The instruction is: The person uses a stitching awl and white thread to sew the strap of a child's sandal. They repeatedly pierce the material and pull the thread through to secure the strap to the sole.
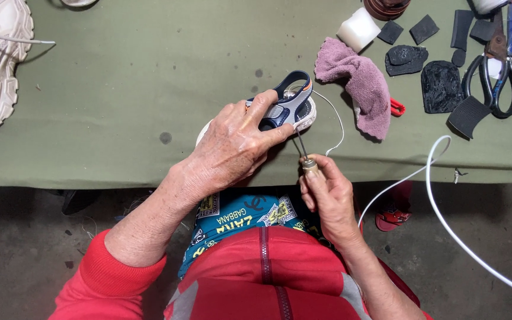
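Fingers of the left hand (232, 145) are clamping a small navy sandal (288, 109) against the green surface (137, 89). Her right hand (327, 198) is gripping an awl (304, 155) tightly, its needle touching the sandal's sole beside white thread (334, 121).

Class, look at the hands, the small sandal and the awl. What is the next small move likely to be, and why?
Probably push the awl through the sandal's sole edge. The right hand grips the handle with the needle tip at the edge, the left hand pins the sandal to the table, and white thread trails nearby.
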